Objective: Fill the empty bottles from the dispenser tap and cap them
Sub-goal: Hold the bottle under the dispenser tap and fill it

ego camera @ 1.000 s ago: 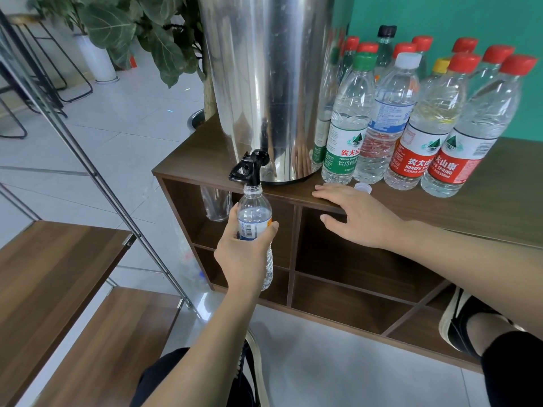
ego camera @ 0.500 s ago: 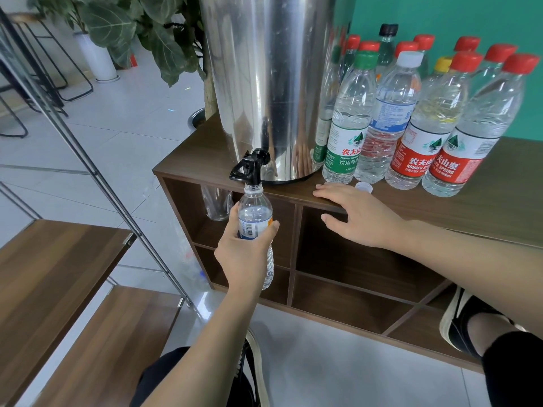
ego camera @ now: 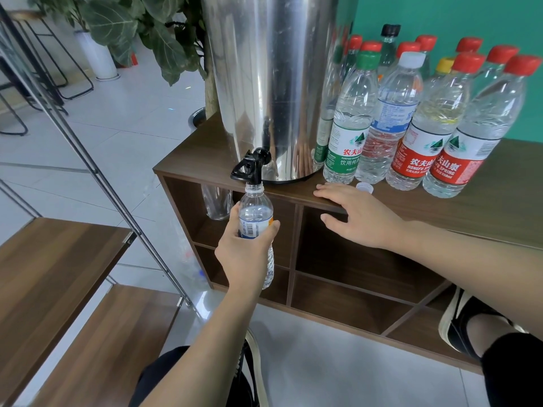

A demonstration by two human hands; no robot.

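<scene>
A clear plastic bottle (ego camera: 255, 218) stands upright at frame centre, uncapped, its mouth directly under the black tap (ego camera: 250, 167) of the tall steel dispenser (ego camera: 270, 83). A small white cap (ego camera: 364, 188) lies right of centre on the wooden top. Capped bottles (ego camera: 426, 118) cluster at upper right, most with red caps.

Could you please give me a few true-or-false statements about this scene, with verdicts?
1. The left hand holds a bottle under the tap. True.
2. That bottle is capped. False: its mouth is open.
3. The right hand grips the tap. False: it rests flat on the cabinet edge.
4. A loose white cap lies by the right hand. True.
5. All standing bottles have red caps. False: green, white, yellow and black show too.
</scene>
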